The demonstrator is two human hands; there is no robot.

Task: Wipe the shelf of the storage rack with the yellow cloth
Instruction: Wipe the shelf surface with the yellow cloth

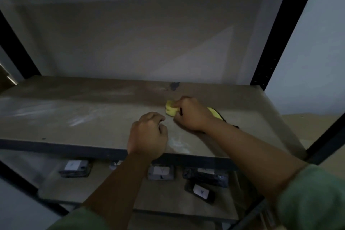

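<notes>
The brown shelf (84,114) of the storage rack stretches across the middle of the view, with pale dusty streaks on its left half. My right hand (190,114) grips the bunched yellow cloth (170,110) on the shelf, right of centre; more yellow cloth shows behind the wrist. My left hand (149,134) rests on the shelf near its front edge with its fingers curled, holding nothing, just left of the right hand.
A dark stain (174,85) marks the shelf's back edge. Black rack posts (272,43) stand at the right and left, and a dark upper shelf runs overhead. Several dark wrapped packages (74,168) with white labels lie on the lower shelf.
</notes>
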